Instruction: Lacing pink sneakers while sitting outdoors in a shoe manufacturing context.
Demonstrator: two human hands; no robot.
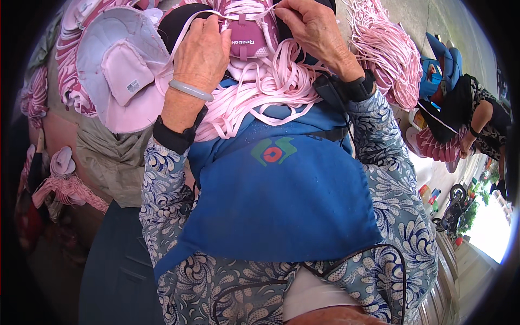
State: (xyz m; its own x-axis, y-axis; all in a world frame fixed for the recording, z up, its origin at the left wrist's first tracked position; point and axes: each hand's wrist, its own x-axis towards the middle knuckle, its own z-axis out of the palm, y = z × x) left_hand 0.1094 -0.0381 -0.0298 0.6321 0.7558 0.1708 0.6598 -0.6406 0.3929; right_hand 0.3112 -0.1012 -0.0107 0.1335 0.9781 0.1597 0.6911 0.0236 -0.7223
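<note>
A mauve-pink shoe upper (246, 38) lies in front of me at the top of the view, pale pink laces crossing its opening. My left hand (203, 51) is at its left side, fingers pinched on a pale pink shoelace (196, 13) that loops back over the hand. At the right side of the upper, my right hand (314, 30) pinches a lace end between thumb and fingertips. A loose heap of pink laces (287, 81) spreads across my lap, on the blue apron (287, 206). The top of the upper is cut off by the view's edge.
Left of my hands lies a pale-lined shoe upper (127, 70), beside a stack of pink uppers (67, 70). A large lace bundle (384, 54) hangs at the right. Farther right, a co-worker's hand (467, 145) is at more pink uppers (439, 143). Grey-green cloth (111, 162) lies left.
</note>
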